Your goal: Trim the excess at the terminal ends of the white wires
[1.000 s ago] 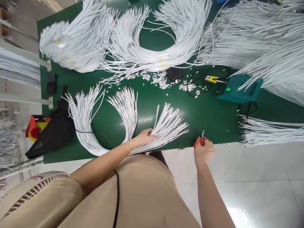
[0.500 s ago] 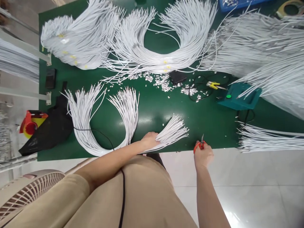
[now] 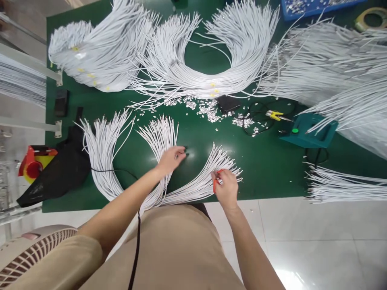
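Note:
My right hand (image 3: 227,189) is wrapped round a pair of red-handled scissors (image 3: 215,186), held over the fanned-out end of a white wire bundle (image 3: 193,186) near the front edge. My left hand (image 3: 171,159) hovers over the curved white wires (image 3: 159,135) to the left, its thumb and fingers slightly apart. No held thing can be made out in it. Those curved wires form a U shape, and their other arm (image 3: 104,161) lies farther left. My left forearm hides part of the bend.
Behind, large white wire bundles (image 3: 208,78) lie on the green table (image 3: 260,161). Small metal pieces (image 3: 210,109) are scattered before them. To the right are yellow-handled pliers (image 3: 274,115), a teal device (image 3: 314,131) and more wires (image 3: 347,181). A red tape dispenser (image 3: 33,165) sits left.
My left hand has let go of the front wire bundle and moved left and up. My right hand has brought the scissors left, over that bundle, whose wires now spread wider.

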### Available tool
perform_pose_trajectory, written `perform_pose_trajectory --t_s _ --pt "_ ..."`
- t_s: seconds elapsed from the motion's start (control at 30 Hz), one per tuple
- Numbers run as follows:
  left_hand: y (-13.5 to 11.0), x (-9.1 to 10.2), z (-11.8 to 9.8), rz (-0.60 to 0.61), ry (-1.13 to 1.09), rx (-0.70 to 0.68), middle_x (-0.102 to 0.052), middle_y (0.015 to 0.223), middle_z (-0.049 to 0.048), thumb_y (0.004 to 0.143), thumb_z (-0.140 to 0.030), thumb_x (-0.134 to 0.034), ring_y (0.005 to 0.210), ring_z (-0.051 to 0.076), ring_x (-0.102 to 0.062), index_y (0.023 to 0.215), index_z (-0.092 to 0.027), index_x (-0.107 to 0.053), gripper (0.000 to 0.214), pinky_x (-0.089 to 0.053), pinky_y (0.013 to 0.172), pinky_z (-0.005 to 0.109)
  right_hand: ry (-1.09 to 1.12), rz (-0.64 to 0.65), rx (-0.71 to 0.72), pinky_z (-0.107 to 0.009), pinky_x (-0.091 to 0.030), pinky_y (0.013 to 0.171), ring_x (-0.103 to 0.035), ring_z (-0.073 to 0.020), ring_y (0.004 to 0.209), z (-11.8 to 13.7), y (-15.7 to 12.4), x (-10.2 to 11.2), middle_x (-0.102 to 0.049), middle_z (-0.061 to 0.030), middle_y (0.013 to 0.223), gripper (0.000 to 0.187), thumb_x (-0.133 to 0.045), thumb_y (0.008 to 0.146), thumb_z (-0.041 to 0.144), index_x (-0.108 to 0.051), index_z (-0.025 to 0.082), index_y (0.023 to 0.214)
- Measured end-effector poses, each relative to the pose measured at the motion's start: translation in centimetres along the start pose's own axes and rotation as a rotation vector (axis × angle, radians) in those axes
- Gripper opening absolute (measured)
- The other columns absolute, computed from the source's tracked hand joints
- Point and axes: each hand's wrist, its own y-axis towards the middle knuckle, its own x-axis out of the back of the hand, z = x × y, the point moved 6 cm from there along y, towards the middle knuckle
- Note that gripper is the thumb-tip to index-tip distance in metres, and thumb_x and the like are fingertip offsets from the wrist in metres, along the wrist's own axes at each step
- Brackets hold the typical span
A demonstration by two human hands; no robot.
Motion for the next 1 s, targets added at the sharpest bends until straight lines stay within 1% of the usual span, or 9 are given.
perform_pose_trajectory --t_s 0.07,0.13,0.2,0.27,0.4,0.53,0.73,0.87,1.0 --pt "2.7 3.8 1.5 -0.133 0.012 0.06 -0.066 0.094 0.0067 0.075 -0.032 -0.055 0.082 0.017 -0.061 0.1 -0.017 -0.063 0.03 -0.047 0.08 0.032 -0.048 0.125 0.053 -0.029 -0.035 0.071 -0.048 -0.0169 0.075 1.2 0.6 -2.2 -0.054 -0.0046 0.073 0.012 -0.05 0.08 0.021 -0.056 0.017 0.07" --pt "4.7 6.7 2.9 -0.211 0.011 0.104 -0.068 0.094 0.0059 0.073 -0.031 -0.056 0.083 0.018 -0.062 0.096 -0.017 -0.065 0.028 -0.046 0.082 0.033 -0.111 0.22 0.091 -0.03 -0.033 0.071 -0.047 -0.0178 0.078 2.0 0.8 -3.8 -0.055 -0.005 0.077 0.008 -0.05 0.079 0.018 -0.058 0.017 0.076" --pt "6.2 8.6 3.9 -0.253 -0.004 0.154 -0.068 0.094 0.0058 0.072 -0.029 -0.057 0.083 0.018 -0.062 0.094 -0.016 -0.066 0.027 -0.046 0.082 0.031 -0.188 0.277 0.109 -0.03 -0.031 0.071 -0.046 -0.0187 0.079 2.2 0.7 -4.9 -0.056 -0.0056 0.08 0.008 -0.051 0.078 0.018 -0.059 0.016 0.079" --pt "7.3 9.4 4.2 -0.268 0.017 0.169 -0.069 0.094 0.0054 0.073 -0.029 -0.055 0.083 0.018 -0.062 0.092 -0.016 -0.068 0.027 -0.045 0.082 0.029 -0.264 0.306 0.11 -0.031 -0.029 0.07 -0.045 -0.0193 0.079 2.2 0.6 -5.5 -0.056 -0.006 0.08 0.008 -0.052 0.078 0.02 -0.059 0.016 0.077" --pt "9.5 9.3 3.3 -0.268 0.204 0.145 -0.068 0.091 0.0029 0.078 -0.033 -0.049 0.085 0.019 -0.06 0.091 -0.02 -0.07 0.028 -0.043 0.082 0.03 -0.34 0.319 0.095 -0.031 -0.027 0.068 -0.043 -0.0184 0.076 1.9 0.9 -6.1 -0.055 -0.005 0.077 0.01 -0.051 0.079 0.021 -0.058 0.016 0.073" --pt "11.8 8.8 2.5 -0.29 0.436 0.202 -0.064 0.093 0.0053 0.08 -0.036 -0.045 0.085 0.022 -0.058 0.09 -0.023 -0.07 0.03 -0.043 0.078 0.032 -0.355 0.332 0.063 -0.03 -0.026 0.065 -0.042 -0.0176 0.073 1.8 1.5 -6.4 -0.054 -0.004 0.073 0.011 -0.053 0.078 0.022 -0.057 0.017 0.069" --pt "14.7 8.1 1.8 -0.221 0.608 0.206 -0.06 0.097 0.0085 0.079 -0.04 -0.046 0.089 0.026 -0.057 0.087 -0.022 -0.069 0.03 -0.044 0.074 0.036 -0.311 0.36 -0.012 -0.029 -0.028 0.066 -0.044 -0.017 0.073 1.4 2.4 -6.6 -0.055 -0.0038 0.073 0.012 -0.05 0.08 0.022 -0.057 0.017 0.071" --pt "15.8 8.3 2.0 -0.178 0.494 0.256 -0.062 0.089 0.0076 0.076 -0.037 -0.052 0.083 0.025 -0.058 0.08 -0.021 -0.069 0.024 -0.044 0.075 0.036 -0.207 0.33 -0.099 -0.027 -0.031 0.065 -0.046 -0.0154 0.068 1.2 3.8 -6.6 -0.054 -0.0034 0.069 0.013 -0.051 0.078 0.022 -0.057 0.017 0.067" --pt "14.9 8.0 0.4 -0.143 0.105 0.05 -0.063 0.089 0.0053 0.072 -0.033 -0.059 0.077 0.018 -0.058 0.077 -0.019 -0.067 0.017 -0.045 0.075 0.03 0.093 0.278 -0.252 -0.025 -0.034 0.057 -0.047 -0.013 0.059 1.5 7.0 -6.3 -0.053 -0.0026 0.062 0.027 -0.049 0.081 0.032 -0.055 0.017 0.059"
